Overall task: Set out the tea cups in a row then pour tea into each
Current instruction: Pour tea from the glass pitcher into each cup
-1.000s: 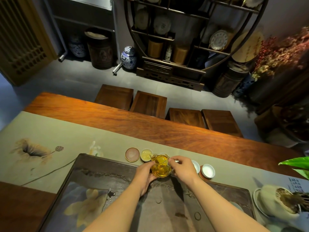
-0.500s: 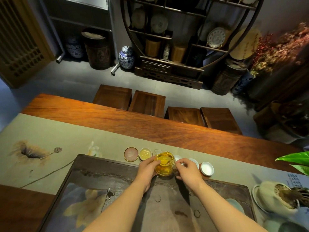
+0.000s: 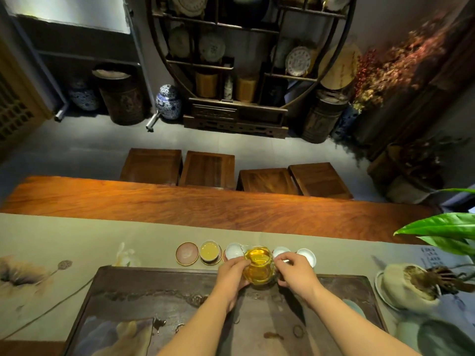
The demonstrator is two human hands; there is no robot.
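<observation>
Both my hands have carried the glass pitcher (image 3: 258, 265) rightward along the row; my left hand (image 3: 232, 274) and right hand (image 3: 295, 269) are wrapped around its sides. It hangs just beside the empty second cup (image 3: 234, 251), spout pointing left toward it.

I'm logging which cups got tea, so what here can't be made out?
- Head view: the white cup right of the glass pitcher is partly hidden by the right hand; contents unreadable.
- Left hand covers the pitcher's side.
- Any cup behind the pitcher is hidden.
</observation>
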